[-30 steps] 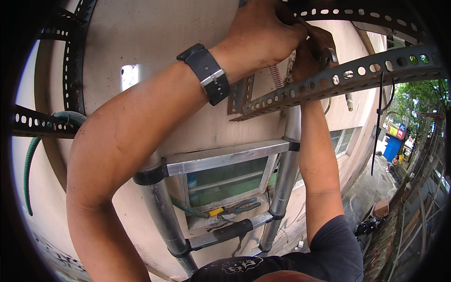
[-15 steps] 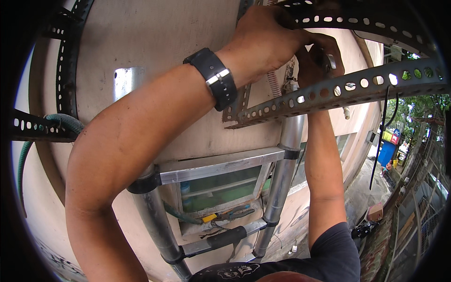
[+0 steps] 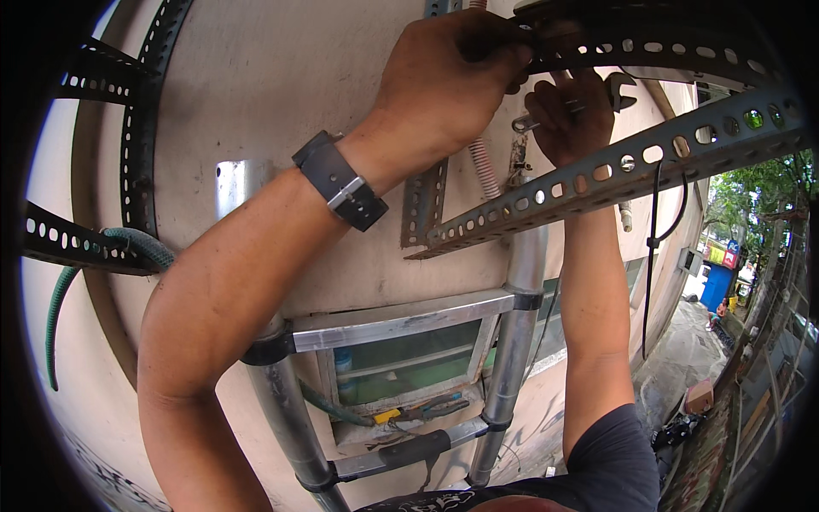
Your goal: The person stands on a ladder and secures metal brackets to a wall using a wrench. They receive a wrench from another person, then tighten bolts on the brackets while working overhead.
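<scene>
My left hand (image 3: 448,90), with a black watch strap at the wrist, is raised at the left end of the upper perforated steel angle bar (image 3: 682,53). Its thumb and fingers are pinched together against the bar; whatever lies between them is hidden. Just to the right, my right hand (image 3: 570,119) is closed around an adjustable wrench (image 3: 623,94). The wrench jaws stick out on the right of the fist, and its holed handle end shows on the left. The right forearm passes behind a lower rusty angle bar (image 3: 546,192).
A telescopic ladder (image 3: 401,317) leans against the beige wall. Pliers (image 3: 435,408) lie on the window ledge below. A green hose (image 3: 136,243) wraps another perforated bracket at left. A black cable tie (image 3: 653,243) hangs from the lower bar; a coiled pinkish tube (image 3: 484,169) runs behind.
My hands have drawn apart: the left has shifted left and down from over the right. The wrench in my right hand has turned and now shows more fully. The view has tilted slightly.
</scene>
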Demonstrator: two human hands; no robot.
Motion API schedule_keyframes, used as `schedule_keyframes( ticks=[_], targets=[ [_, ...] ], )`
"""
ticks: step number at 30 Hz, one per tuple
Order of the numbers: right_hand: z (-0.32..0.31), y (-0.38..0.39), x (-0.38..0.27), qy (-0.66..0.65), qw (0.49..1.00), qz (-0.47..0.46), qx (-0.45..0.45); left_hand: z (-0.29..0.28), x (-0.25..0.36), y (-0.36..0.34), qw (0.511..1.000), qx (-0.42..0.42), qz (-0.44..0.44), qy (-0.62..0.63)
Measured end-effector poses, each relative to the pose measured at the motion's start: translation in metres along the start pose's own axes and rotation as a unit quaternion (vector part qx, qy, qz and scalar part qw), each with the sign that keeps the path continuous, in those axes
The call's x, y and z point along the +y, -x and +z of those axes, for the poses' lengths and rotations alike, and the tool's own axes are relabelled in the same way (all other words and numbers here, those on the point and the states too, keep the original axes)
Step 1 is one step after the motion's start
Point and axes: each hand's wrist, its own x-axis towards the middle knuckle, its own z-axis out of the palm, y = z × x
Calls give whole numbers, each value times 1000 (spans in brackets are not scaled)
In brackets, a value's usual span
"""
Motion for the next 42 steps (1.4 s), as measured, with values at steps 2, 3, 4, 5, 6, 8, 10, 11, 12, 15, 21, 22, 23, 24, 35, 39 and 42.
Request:
schedule_keyframes(
  ticks=[2,3,4,5,6,8,10,11,12,15,21,22,23,24,35,39,42],
  targets=[
    [-25,-22,5,-15,995,21,-100,2,-6,-2,1000,5,20,-19],
    [-30,-34,9,-53,986,35,-156,3,-6,-4,999,7,30,-29],
    [-36,-39,7,-42,981,39,-185,4,-4,-5,1000,5,20,-7],
    [-31,-43,7,-32,975,43,-214,4,-1,-2,1000,5,7,12],
    [-26,-47,6,-22,969,47,-243,4,1,-1,1000,4,-6,30],
    [-20,-50,1,-6,959,48,-279,6,3,0,999,6,-16,44],
    [-16,-52,-2,8,951,44,-305,9,4,0,999,12,-16,51],
    [-16,-53,-2,5,950,42,-311,9,3,-1,999,17,-11,47],
    [-17,-53,-1,2,948,41,-315,10,3,-1,999,21,-6,44],
    [-16,-52,4,-3,949,47,-312,13,6,0,998,47,5,49],
    [-19,-49,-1,82,952,7,-296,20,-3,-9,993,103,59,10],
    [-20,-45,-1,89,955,2,-282,22,-6,-10,993,107,51,24],
    [-18,-42,-2,97,958,-4,-268,25,-7,-12,992,111,44,40],
    [-15,-39,-3,97,963,-7,-251,27,-9,-13,991,114,37,56],
    [13,-20,2,126,981,-32,-143,38,1,-4,984,170,51,20],
    [15,-18,2,95,984,-24,-147,43,4,-3,977,210,15,13],
    [8,-20,1,81,983,-12,-165,46,0,-7,975,221,21,27]
  ],
)
